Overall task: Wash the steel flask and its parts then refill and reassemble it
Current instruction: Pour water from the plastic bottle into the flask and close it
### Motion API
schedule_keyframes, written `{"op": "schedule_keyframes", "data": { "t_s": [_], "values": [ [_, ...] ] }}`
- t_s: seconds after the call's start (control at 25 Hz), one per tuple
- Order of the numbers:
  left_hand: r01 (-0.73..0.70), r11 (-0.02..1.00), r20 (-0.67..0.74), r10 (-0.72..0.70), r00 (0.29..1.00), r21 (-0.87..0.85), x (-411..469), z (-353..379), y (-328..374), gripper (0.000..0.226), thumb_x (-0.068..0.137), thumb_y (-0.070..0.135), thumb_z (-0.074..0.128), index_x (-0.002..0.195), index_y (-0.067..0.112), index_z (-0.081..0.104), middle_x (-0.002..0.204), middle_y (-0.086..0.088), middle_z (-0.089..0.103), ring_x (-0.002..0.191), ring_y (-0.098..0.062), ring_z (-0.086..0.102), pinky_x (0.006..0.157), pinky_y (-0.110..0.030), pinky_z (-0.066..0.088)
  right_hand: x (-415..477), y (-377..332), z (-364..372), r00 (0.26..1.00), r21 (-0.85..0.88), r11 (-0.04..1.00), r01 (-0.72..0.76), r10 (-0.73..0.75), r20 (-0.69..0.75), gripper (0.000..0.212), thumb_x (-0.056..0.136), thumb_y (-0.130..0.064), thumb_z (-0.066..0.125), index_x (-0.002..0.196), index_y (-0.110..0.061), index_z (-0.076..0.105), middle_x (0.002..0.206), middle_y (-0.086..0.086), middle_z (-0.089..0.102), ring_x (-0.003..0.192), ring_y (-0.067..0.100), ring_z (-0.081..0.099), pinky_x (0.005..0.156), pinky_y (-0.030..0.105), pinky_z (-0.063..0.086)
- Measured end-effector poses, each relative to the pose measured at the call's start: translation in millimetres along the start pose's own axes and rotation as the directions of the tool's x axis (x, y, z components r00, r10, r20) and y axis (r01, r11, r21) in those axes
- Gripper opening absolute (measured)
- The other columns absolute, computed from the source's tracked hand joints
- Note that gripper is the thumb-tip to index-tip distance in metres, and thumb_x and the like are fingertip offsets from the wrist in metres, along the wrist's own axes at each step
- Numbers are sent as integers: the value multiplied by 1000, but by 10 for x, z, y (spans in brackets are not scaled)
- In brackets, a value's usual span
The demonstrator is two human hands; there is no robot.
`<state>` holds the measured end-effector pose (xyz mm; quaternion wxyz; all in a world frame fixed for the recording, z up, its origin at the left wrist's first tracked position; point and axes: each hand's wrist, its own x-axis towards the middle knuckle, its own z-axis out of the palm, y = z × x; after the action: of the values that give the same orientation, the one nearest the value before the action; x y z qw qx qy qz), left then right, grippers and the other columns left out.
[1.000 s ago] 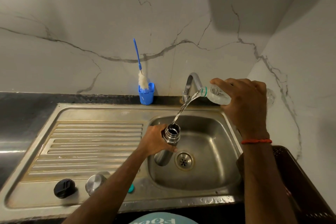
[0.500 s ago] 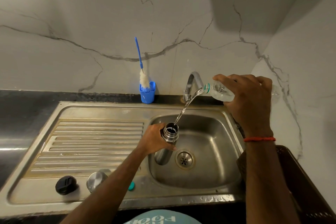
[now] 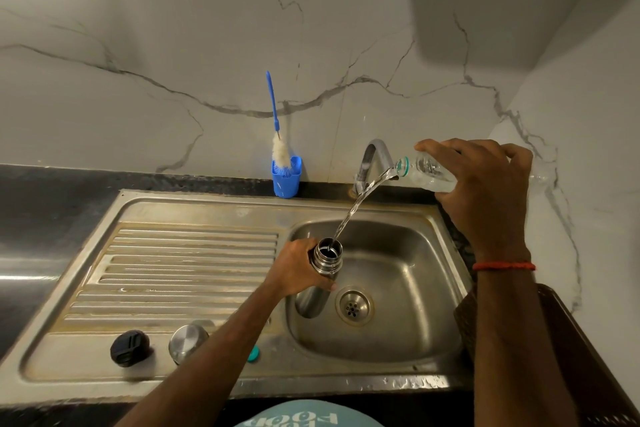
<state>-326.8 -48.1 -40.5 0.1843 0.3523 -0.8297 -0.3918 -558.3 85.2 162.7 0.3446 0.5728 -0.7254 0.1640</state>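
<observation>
Presently, the left hand (image 3: 298,270) was curled round the neck of the flask (image 3: 325,258), gripping it just below the open mouth. The flask stood tilted slightly inside the sink (image 3: 408,253), its base low in the basin just beside the drain (image 3: 354,305); whether the base touched the basin floor could not be told. The right hand (image 3: 485,194) was wrapped over a clear bottle (image 3: 429,172), fingers on top and thumb beneath, holding it near level above the basin's back right corner with its neck pointing left. A stream of water (image 3: 349,218) ran from the bottle's mouth in an arc down into the flask's opening. The tap (image 3: 372,159) stood behind the stream, close to the bottle's neck. On the drainboard (image 3: 180,270), near its front edge, lay a black stopper (image 3: 130,347) and, just beside it to the right, a steel cap (image 3: 188,343); a small teal cap (image 3: 254,354) showed beyond the left forearm, partly hidden by it. A blue cup (image 3: 286,177) holding a brush (image 3: 277,135) stood against the marble wall behind the sink. A red thread (image 3: 504,266) circled the right wrist. A brown basket (image 3: 588,357) sat to the right of the sink, partly behind the right arm.
</observation>
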Motion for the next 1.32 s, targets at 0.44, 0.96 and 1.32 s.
{"op": "schedule_keyframes", "data": {
  "t_s": [0.44, 0.96, 1.32],
  "values": [
    [10, 1000, 8, -10, 1000, 13, -33, -3, -14, 61, 58, 31, 97, 111, 25, 66, 100, 15, 69, 90, 2, 61, 81, -9, 42, 13, -11, -20, 1000, -25, 1000, -6, 6, -21, 66, 77, -17, 83, 134, -35, 56, 123, -2, 68, 115, 24, 58, 98, 47, 30],
    [35, 999, 12, -35, 999, 37, -26, 29, -59, 65, 57, 33, 97, 114, 24, 66, 104, 12, 71, 95, -2, 64, 88, -19, 48, 47, -3, -61, 999, -38, 999, -13, 11, -43, 68, 77, -12, 82, 135, -35, 55, 124, -1, 67, 116, 25, 57, 98, 48, 32],
    [33, 998, 2, -33, 999, 55, -35, 56, -88, 69, 55, 33, 97, 116, 22, 67, 106, 9, 73, 99, -6, 66, 91, -25, 51, 80, -16, -78, 998, -51, 999, 1, -4, -60, 69, 76, -9, 82, 134, -35, 56, 124, -1, 67, 116, 25, 57, 98, 47, 31]
  ]
}}
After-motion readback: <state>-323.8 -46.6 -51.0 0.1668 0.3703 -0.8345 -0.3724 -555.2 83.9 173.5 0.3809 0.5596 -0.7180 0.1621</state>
